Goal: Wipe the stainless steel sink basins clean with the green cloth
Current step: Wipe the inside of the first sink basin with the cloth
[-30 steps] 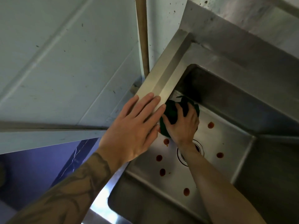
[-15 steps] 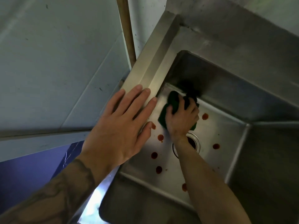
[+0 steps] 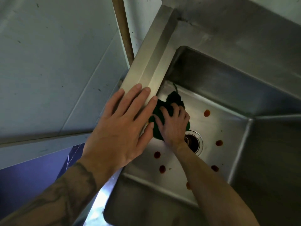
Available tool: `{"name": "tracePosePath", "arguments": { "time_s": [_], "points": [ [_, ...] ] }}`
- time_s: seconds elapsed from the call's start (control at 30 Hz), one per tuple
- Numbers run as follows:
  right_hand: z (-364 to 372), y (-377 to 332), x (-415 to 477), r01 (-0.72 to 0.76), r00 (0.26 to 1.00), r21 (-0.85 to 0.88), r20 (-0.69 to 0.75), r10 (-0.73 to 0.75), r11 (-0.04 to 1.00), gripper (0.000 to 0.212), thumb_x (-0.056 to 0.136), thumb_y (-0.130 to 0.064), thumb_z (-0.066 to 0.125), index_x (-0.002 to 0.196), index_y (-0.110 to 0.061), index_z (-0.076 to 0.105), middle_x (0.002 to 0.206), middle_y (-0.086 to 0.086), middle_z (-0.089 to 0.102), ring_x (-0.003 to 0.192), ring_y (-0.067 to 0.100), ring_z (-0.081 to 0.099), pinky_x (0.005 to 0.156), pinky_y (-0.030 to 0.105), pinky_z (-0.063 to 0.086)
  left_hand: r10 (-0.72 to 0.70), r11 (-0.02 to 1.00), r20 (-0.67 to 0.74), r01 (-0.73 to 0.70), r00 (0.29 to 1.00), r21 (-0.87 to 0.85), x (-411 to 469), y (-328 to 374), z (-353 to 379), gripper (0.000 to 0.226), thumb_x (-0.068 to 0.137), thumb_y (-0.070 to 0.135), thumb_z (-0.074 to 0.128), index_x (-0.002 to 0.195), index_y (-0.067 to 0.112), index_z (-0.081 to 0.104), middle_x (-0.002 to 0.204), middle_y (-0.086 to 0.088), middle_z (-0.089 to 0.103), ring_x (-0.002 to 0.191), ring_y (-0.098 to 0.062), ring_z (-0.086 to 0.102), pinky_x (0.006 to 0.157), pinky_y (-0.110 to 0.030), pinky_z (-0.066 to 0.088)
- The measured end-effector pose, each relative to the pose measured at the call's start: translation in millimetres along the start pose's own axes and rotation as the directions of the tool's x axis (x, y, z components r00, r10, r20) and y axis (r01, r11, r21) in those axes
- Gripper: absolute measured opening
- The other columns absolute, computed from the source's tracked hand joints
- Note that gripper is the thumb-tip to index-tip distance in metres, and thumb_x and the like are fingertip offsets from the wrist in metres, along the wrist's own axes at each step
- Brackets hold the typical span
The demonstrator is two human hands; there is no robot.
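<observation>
Left hand (image 3: 120, 128): you have it flat on the sink's left rim (image 3: 151, 62). The fingers are straight and close together, and the thumb hangs over the rim's inner edge. It grips nothing. Dark tattoo lines run along that forearm, too blurred to tell whether any are lettering.

Right hand (image 3: 174, 126): it is down inside the sink basin (image 3: 228, 82). The fingers are spread and lightly bent, pressing the green cloth (image 3: 175, 99) onto the basin floor rather than wrapping round it.

Cloth: bunched, dark green, on the far-left part of the floor against the foot of the left wall, just below your left fingertips. A loose thread trails off its far edge.

Drain (image 3: 195, 142): just right of your right wrist, which covers part of it.

Red-brown spots (image 3: 207, 113) dot the floor. One is far right of the cloth, one right of the drain, and two lie near left of your forearm. Another is near right, and one is half hidden at the forearm's edge.

Left of the sink is a pale wall panel (image 3: 57, 62) with a brown strip (image 3: 123, 30) at its edge.
</observation>
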State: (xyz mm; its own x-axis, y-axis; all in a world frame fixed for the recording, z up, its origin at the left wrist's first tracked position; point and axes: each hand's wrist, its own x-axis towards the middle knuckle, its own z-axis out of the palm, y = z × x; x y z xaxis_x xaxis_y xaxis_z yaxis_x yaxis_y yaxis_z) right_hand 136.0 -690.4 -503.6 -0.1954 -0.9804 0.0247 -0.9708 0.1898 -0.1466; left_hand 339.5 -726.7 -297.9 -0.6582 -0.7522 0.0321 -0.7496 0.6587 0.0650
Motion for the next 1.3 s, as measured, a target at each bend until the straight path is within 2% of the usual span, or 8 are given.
{"name": "tracePosePath", "arguments": {
  "time_s": [0.07, 0.23, 0.47, 0.63, 0.83, 1.03, 1.23, 1.3],
  "points": [
    [0, 24, 4, 0.026, 1.0, -0.014, 0.016, -0.026, 1.0, 0.038, 0.101, -0.05, 0.058, 0.129, -0.025, 0.061, 0.139, 0.018, 0.052, 0.126, 0.044, 0.047, 0.103, 0.057, 0.041, -0.002, 1.0, 0.009, 0.002, 1.0, -0.003, 0, 0, 0, 0.06, 0.112, 0.044, 0.038, 0.161, 0.009, 0.044, 0.166, -0.019, 0.042, 0.158, -0.036, 0.035, 0.126, -0.059, 0.033],
    [-7, 17, 37, -0.457, 0.879, 0.053, -0.126, 0.46, 0.888, 0.037, 0.103, -0.047, 0.053, 0.125, -0.018, 0.062, 0.139, 0.021, 0.054, 0.126, 0.045, 0.049, 0.104, 0.059, 0.041, -0.005, 1.0, 0.028, 0.006, 1.0, -0.007, 1, 0, -1, 0.061, 0.111, 0.044, 0.04, 0.161, 0.01, 0.043, 0.167, -0.019, 0.042, 0.158, -0.036, 0.035, 0.125, -0.06, 0.034],
    [-5, 30, -3, 0.089, 0.995, 0.036, 0.032, -0.09, 0.995, 0.033, 0.099, -0.038, 0.065, 0.125, -0.018, 0.065, 0.138, 0.02, 0.055, 0.126, 0.045, 0.05, 0.106, 0.059, 0.041, -0.01, 1.0, 0.012, 0.01, 1.0, -0.023, 1, 1, -2, 0.061, 0.109, 0.043, 0.044, 0.159, 0.009, 0.046, 0.165, -0.02, 0.045, 0.157, -0.037, 0.038, 0.126, -0.06, 0.034],
    [-12, 11, 34, -0.452, 0.879, 0.102, -0.117, 0.462, 0.886, 0.035, 0.101, -0.038, 0.06, 0.127, -0.015, 0.062, 0.142, 0.021, 0.053, 0.131, 0.046, 0.047, 0.108, 0.063, 0.04, -0.009, 1.0, 0.009, 0.009, 1.0, -0.024, 1, 1, 0, 0.061, 0.11, 0.043, 0.044, 0.161, 0.009, 0.043, 0.166, -0.019, 0.042, 0.158, -0.037, 0.035, 0.127, -0.059, 0.03],
    [-12, 18, -8, 0.125, 0.99, 0.08, 0.052, -0.129, 0.989, 0.036, 0.101, -0.038, 0.062, 0.132, -0.02, 0.063, 0.144, 0.018, 0.053, 0.134, 0.041, 0.046, 0.112, 0.06, 0.037, -0.009, 0.999, -0.016, 0.009, 1.0, -0.036, -2, 2, 0, 0.059, 0.111, 0.04, 0.045, 0.16, 0.009, 0.045, 0.166, -0.02, 0.043, 0.158, -0.036, 0.035, 0.128, -0.057, 0.029],
    [-19, 30, 31, -0.452, 0.881, 0.115, -0.1, 0.463, 0.885, 0.035, 0.102, -0.035, 0.06, 0.127, -0.011, 0.064, 0.146, 0.023, 0.051, 0.134, 0.047, 0.045, 0.113, 0.061, 0.035, -0.015, 0.999, -0.029, 0.014, 0.999, -0.049, -2, 1, 4, 0.057, 0.112, 0.039, 0.044, 0.16, 0.009, 0.044, 0.165, -0.019, 0.044, 0.157, -0.037, 0.036, 0.127, -0.059, 0.03],
    [-15, 42, -13, 0.224, 0.969, 0.111, 0.079, -0.233, 0.968, 0.034, 0.099, -0.034, 0.067, 0.129, -0.019, 0.064, 0.143, 0.018, 0.052, 0.132, 0.042, 0.048, 0.113, 0.06, 0.036, -0.012, 0.999, -0.024, 0.011, 1.0, -0.04, -2, 1, 2, 0.057, 0.112, 0.039, 0.044, 0.161, 0.01, 0.043, 0.166, -0.019, 0.043, 0.158, -0.036, 0.034, 0.128, -0.058, 0.029],
    [-16, 67, -6, 0.177, 0.98, 0.075, 0.075, -0.182, 0.981, 0.034, 0.097, -0.032, 0.069, 0.128, -0.017, 0.065, 0.143, 0.021, 0.053, 0.13, 0.045, 0.049, 0.112, 0.061, 0.036, -0.013, 0.999, -0.027, 0.012, 1.0, -0.042, -2, 2, 4, 0.058, 0.112, 0.039, 0.044, 0.161, 0.009, 0.042, 0.166, -0.019, 0.043, 0.158, -0.037, 0.034, 0.128, -0.059, 0.029]
  ]
}}
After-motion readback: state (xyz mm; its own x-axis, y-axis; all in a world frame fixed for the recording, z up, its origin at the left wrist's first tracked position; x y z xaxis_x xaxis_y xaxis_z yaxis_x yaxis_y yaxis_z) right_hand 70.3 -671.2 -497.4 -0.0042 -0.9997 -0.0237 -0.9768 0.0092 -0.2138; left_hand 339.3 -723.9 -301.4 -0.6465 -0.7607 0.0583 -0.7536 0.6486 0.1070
